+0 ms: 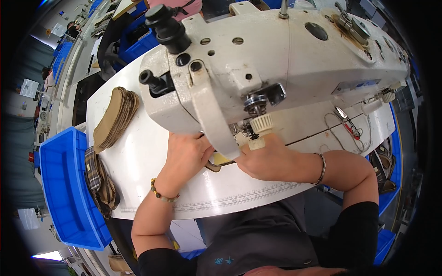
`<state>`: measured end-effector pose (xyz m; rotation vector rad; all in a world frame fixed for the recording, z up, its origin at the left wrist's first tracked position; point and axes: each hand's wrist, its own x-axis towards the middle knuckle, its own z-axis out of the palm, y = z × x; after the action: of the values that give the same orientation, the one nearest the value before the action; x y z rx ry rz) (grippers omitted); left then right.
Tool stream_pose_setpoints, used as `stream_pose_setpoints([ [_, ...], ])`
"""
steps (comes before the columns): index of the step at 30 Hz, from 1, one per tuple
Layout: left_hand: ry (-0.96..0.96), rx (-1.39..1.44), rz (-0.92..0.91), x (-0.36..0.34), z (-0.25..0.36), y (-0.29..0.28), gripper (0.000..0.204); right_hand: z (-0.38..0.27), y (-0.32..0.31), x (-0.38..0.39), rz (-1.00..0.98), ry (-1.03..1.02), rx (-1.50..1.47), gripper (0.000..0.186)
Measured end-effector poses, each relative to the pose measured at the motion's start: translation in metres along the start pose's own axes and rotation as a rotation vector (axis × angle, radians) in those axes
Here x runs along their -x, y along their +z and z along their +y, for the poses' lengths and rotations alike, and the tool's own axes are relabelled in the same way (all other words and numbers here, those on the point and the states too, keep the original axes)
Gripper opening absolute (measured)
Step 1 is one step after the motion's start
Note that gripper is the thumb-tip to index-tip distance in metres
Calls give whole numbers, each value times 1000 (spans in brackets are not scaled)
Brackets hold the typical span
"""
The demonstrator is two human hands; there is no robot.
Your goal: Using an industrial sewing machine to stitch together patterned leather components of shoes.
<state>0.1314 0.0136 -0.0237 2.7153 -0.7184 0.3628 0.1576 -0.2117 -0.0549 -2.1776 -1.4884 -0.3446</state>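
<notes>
A cream sewing machine (221, 69) fills the upper middle, its head hanging over both hands. A small tan piece with a dark edge (213, 168) lies under the needle area, partly hidden by the white guard, beside a yellow patch (220, 158). My left hand (186, 154) is left of the needle, fingers curled at the piece's left end. My right hand (262, 158) is closed at the piece's right end, its fingertips mostly hidden behind the machine parts. Red-handled scissors (353, 129) and loose cord lie on the white table (138, 170) at the right.
A stack of tan cut pieces (114, 119) sits at the table's left, above plaid fabric pieces (97, 179). Blue bins stand at the left (64, 188) and behind (133, 37). A person in pink (177, 8) is at the back; another (48, 79) is far left.
</notes>
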Motion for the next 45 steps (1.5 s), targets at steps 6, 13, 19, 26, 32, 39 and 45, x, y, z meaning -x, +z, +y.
stream_pose_setpoints([
  [6, 15, -5, 39, -3, 3, 1, 27, -2, 0, 0, -53, -3, 18, 10],
  [13, 31, 54, 66, -5, 2, 1, 26, -2, -4, -2, -49, -43, 30, 12],
  [19, -35, 47, 90, -6, -4, 7, 20, 5, -2, -5, -125, -24, 55, 17],
  [26, -83, 146, 94, -5, -17, 15, 32, 10, 2, -8, -132, -2, 30, 26],
  [32, -421, 552, -114, -9, -31, 12, 27, 9, 3, -7, -104, 12, 16, 24],
  [39, -409, 534, -3, -6, -21, 12, 36, 11, 7, -6, -183, -21, 59, 25],
  [45, -337, 466, 20, -11, -18, 9, 36, 17, 27, 0, -23, -68, 187, 15],
])
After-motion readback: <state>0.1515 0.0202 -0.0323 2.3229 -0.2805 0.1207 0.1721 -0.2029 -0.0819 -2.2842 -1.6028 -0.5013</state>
